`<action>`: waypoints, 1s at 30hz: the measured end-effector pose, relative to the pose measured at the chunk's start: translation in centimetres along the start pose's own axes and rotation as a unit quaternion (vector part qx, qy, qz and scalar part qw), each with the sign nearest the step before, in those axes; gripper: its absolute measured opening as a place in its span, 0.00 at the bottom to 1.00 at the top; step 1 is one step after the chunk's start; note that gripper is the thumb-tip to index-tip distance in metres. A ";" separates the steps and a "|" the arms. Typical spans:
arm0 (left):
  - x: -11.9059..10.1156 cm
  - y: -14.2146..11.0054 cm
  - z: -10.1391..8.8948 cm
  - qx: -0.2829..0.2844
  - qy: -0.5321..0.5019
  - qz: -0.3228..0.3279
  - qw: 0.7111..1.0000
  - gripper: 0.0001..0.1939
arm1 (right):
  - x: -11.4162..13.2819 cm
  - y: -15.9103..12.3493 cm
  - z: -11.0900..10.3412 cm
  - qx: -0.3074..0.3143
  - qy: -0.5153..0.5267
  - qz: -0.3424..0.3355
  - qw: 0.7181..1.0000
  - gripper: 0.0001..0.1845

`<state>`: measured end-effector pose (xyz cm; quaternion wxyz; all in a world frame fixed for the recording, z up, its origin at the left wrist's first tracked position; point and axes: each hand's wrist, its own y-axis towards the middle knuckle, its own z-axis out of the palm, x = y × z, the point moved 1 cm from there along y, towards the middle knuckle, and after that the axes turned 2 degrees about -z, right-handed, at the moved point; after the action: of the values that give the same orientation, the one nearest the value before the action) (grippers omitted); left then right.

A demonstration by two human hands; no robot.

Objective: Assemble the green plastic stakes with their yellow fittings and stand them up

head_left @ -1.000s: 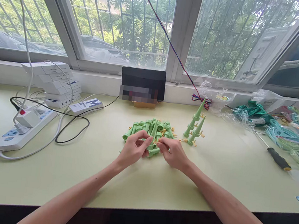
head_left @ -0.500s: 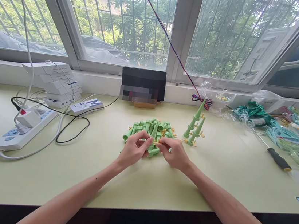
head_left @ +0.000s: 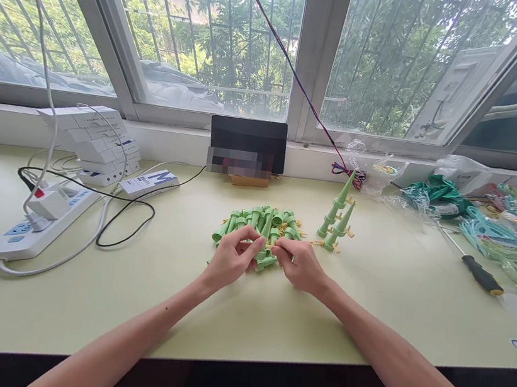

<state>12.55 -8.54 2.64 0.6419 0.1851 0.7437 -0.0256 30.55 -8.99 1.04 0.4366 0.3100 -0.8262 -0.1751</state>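
My left hand (head_left: 231,258) is closed around a green plastic watering spike (head_left: 267,225), its pointed tip upward. From the right, my right hand (head_left: 300,266) pinches the small yellow valve (head_left: 270,246) at the spike's side; the fingertips cover most of it. Behind and beneath my hands lies a pile of green spike parts (head_left: 234,221) with yellow valves among them. To the right of the pile stand two stacks of green spikes with yellow valves, a taller stack (head_left: 330,217) and a shorter stack (head_left: 342,225), tips up.
A dark-screened tablet (head_left: 248,138) leans on a stand at the back. On the left are a white power strip (head_left: 40,222), cables and stacked white boxes (head_left: 96,140). To the right lie a screwdriver (head_left: 481,275), plastic bags and coiled tubing (head_left: 490,240).
My right fingers have shifted very slightly at the yellow valve. My left hand and the green spike stay in place, as do the pile and the standing stacks.
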 end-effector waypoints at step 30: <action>0.5 0.3 0.2 0.010 -0.033 0.023 0.999 0.14 | 0.2 0.1 -0.1 0.001 0.007 0.013 1.000 0.17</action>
<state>12.74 -8.22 2.17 0.6649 0.2076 0.7171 -0.0246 30.51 -9.03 1.22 0.4445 0.3009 -0.8272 -0.1661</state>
